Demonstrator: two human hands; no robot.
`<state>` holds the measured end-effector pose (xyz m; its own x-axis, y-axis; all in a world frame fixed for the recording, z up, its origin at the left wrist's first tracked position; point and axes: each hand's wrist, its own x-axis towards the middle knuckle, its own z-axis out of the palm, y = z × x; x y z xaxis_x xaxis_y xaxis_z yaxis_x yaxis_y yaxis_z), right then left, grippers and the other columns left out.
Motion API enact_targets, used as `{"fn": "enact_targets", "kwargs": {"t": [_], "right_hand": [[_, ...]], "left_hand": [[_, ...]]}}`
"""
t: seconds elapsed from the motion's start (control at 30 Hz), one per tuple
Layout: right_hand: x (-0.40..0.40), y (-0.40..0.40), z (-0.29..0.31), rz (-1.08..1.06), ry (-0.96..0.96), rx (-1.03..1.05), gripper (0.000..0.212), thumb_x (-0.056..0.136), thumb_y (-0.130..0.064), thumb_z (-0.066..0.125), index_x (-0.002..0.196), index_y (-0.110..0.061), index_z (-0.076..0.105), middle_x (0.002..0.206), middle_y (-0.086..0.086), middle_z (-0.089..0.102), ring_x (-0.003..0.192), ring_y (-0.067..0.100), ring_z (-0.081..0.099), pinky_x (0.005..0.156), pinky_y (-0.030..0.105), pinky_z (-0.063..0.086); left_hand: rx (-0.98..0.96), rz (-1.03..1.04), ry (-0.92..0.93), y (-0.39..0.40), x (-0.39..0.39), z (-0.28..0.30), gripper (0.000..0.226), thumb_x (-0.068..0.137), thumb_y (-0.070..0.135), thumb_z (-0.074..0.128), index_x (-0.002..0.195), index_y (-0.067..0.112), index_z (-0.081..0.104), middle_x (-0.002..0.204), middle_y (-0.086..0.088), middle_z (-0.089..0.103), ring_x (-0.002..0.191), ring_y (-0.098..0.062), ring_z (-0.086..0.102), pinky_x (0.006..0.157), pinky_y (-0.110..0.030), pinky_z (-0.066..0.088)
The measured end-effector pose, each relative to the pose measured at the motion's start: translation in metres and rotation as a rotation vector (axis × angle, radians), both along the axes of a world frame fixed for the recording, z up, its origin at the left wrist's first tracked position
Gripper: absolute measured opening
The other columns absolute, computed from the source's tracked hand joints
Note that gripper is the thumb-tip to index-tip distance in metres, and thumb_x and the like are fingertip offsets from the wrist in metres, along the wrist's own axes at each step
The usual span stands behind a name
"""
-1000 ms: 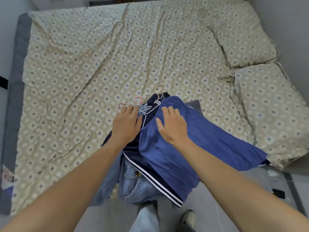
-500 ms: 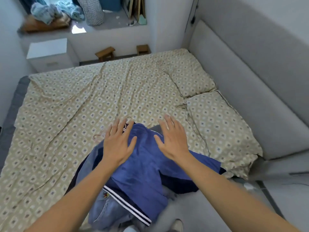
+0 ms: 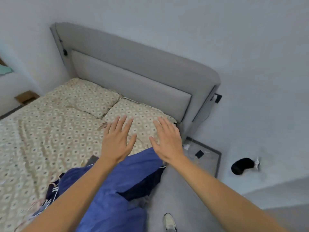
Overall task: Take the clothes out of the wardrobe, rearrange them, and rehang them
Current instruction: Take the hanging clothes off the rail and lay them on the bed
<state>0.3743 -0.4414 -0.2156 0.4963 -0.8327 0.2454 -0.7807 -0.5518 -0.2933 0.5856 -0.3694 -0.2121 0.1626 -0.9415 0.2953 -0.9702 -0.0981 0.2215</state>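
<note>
The bed [image 3: 50,131] fills the left of the view, and the heap of clothes [image 3: 117,190] lies on its near edge, part of it draping over the side toward the floor. That overhang is the main risk: with nothing pinning it, the blue garment on top could slide off the mattress and drag the rest with it, and the hangers, of which I can only make out pale bits at the lower left, could tangle or slip out of the collars as the heap shifts. A tangle there would slow the sorting and rehanging that the task calls for.

The left hand [image 3: 117,141] and the right hand [image 3: 167,141] are both spread flat with fingers apart, empty, hovering above the pillow [image 3: 142,113] and the top of the heap; neither grips any cloth. The shoe [image 3: 169,221] stands close below the draped edge, so a step forward could catch the hanging fabric.

Against the frame half a second earlier, the view has swung right: the headboard [image 3: 133,72] and bare wall now dominate, and the far shelf and small stools are out of sight. The hands, then resting on the blue garment, have lifted clear of it and now sit higher, over the pillow.
</note>
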Motion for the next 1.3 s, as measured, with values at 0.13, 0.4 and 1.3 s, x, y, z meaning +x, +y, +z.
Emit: {"fn": "enact_targets", "kwargs": {"t": [0.13, 0.4, 1.3], "right_hand": [[-0.069, 0.042, 0.006, -0.234, -0.027, -0.028, 0.066, 0.103, -0.054, 0.043, 0.160, -0.022, 0.037, 0.169, 0.001, 0.031, 0.158, 0.022, 0.023, 0.126, 0.048, 0.024], [-0.222, 0.144, 0.020, -0.686, -0.007, -0.040, 0.068, 0.103, -0.057, 0.038, 0.160, -0.021, 0.037, 0.167, 0.004, 0.036, 0.155, 0.024, 0.029, 0.124, 0.049, 0.028], [-0.634, 0.309, 0.044, -1.510, -0.043, -0.014, 0.063, 0.103, -0.050, 0.048, 0.159, -0.024, 0.036, 0.168, 0.000, 0.032, 0.155, 0.024, 0.027, 0.122, 0.050, 0.031]], "left_hand": [[-0.016, -0.238, -0.011, -0.010, -0.055, 0.015, 0.065, 0.103, 0.057, 0.034, 0.158, 0.024, 0.041, 0.164, -0.006, 0.040, 0.155, -0.027, 0.029, 0.123, -0.048, 0.027], [-0.016, -0.704, -0.001, -0.010, -0.217, 0.024, 0.065, 0.102, 0.058, 0.035, 0.158, 0.024, 0.042, 0.163, -0.006, 0.041, 0.153, -0.028, 0.033, 0.122, -0.048, 0.030], [0.085, -1.485, -0.082, 0.051, -0.724, 0.035, 0.065, 0.105, 0.054, 0.024, 0.161, 0.021, 0.031, 0.158, -0.004, 0.043, 0.146, -0.025, 0.039, 0.116, -0.044, 0.038]]}}
